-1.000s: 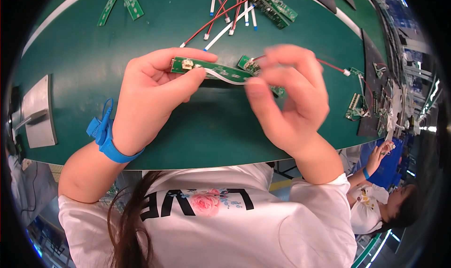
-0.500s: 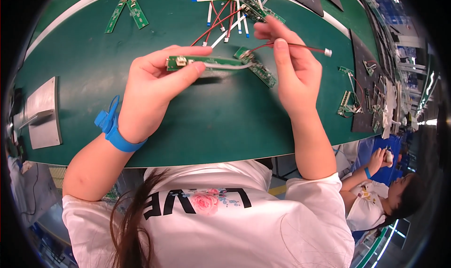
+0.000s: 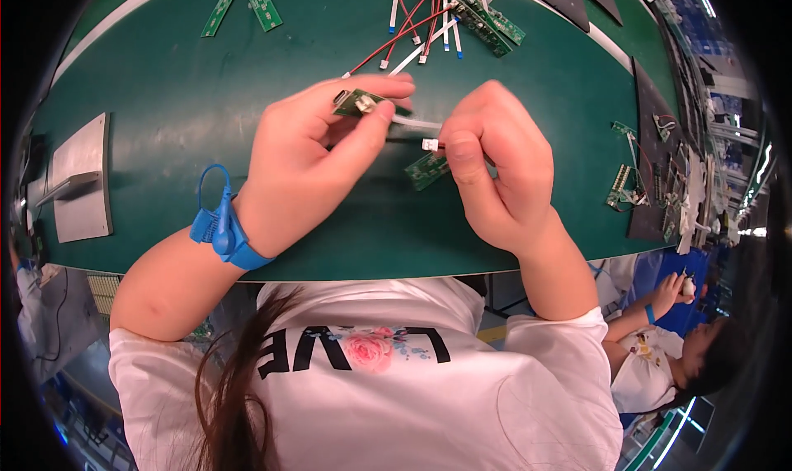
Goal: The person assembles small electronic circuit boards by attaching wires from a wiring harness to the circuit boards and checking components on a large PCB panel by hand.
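Observation:
My left hand (image 3: 318,145) pinches a narrow green circuit board (image 3: 355,103) between thumb and fingers, and much of the board is covered by them. A cream socket sits near the board's left end. From that board a whitish flat cable (image 3: 419,124) runs toward my right hand (image 3: 505,162). The right thumb and fingers are closed on a thin red-and-black cable, whose white plug (image 3: 430,144) sticks out leftward, facing the first board. A second green board (image 3: 426,171) shows below the plug, partly hidden behind my right hand.
Loose ribbon cables and red-black wires (image 3: 412,25) lie at the far middle, beside several green boards (image 3: 487,25). Two narrow boards (image 3: 262,7) rest at the far left. A metal plate with a handle (image 3: 87,182) stands left. Wired boards (image 3: 623,182) lie right; another person (image 3: 652,364) sits beyond.
My right hand has closed, and the white plug, which pointed right, now points left near the left hand's board. My left hand has shifted right and tilted its board.

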{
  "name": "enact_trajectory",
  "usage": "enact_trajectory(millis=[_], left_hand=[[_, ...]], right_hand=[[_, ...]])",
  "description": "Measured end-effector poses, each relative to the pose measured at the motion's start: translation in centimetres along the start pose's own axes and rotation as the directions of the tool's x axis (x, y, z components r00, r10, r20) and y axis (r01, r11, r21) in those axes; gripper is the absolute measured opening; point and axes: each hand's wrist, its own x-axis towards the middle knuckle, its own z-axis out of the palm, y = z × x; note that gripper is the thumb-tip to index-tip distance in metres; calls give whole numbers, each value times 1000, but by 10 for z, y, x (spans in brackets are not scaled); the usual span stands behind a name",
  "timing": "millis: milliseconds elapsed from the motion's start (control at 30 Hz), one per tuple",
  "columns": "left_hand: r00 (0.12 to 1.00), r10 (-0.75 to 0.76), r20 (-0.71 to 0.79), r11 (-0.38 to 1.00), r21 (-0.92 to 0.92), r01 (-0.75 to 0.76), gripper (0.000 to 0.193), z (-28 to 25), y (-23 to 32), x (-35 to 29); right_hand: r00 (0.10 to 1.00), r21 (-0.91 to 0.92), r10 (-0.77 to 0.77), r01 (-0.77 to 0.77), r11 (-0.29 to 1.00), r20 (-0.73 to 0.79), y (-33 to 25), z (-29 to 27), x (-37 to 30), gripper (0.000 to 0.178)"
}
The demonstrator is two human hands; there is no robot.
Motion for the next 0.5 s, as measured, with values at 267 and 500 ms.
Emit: enact_trajectory(millis=[267,500], left_hand=[[989,48,138,947,310,-89,23,2,13,-7],[992,-3,123,935,351,-41,24,6,18,-8]], right_hand=[[994,-177,-16,-4,984,-109,-4,7,1,12],[968,-320,-210,156,935,-140,9,14,-6,17]])
